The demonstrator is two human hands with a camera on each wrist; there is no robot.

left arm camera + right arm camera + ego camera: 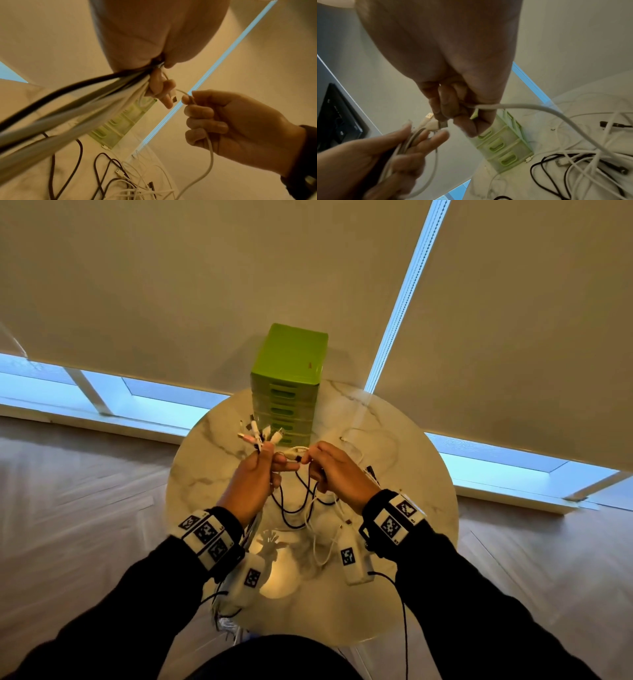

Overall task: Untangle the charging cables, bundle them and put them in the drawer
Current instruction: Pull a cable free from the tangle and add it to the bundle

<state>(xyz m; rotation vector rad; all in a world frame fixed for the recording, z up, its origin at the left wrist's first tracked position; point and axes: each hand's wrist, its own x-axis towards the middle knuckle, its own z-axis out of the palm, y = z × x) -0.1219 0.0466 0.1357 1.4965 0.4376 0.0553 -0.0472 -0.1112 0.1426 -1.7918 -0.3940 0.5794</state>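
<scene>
Above the round marble table (404, 460), my left hand (265, 465) grips a bundle of several cable ends (258, 436) that fan out past its fingers. The bundle's black and white cords (68, 106) run back under the left palm. My right hand (320, 462) pinches a white cable (539, 108) close to its USB plug (443, 123); the plug's tip is right at the left fingers. The rest of that cable trails down to a tangle of black and white cables (301, 508) on the table. The green drawer unit (287, 378) stands behind, with every drawer closed.
The drawer unit stands at the table's far edge, against roller blinds (171, 285) over a window. More loose cable ends (349, 440) lie right of the hands. A dark screen (337, 121) shows far left in the right wrist view. Wood floor surrounds the small table.
</scene>
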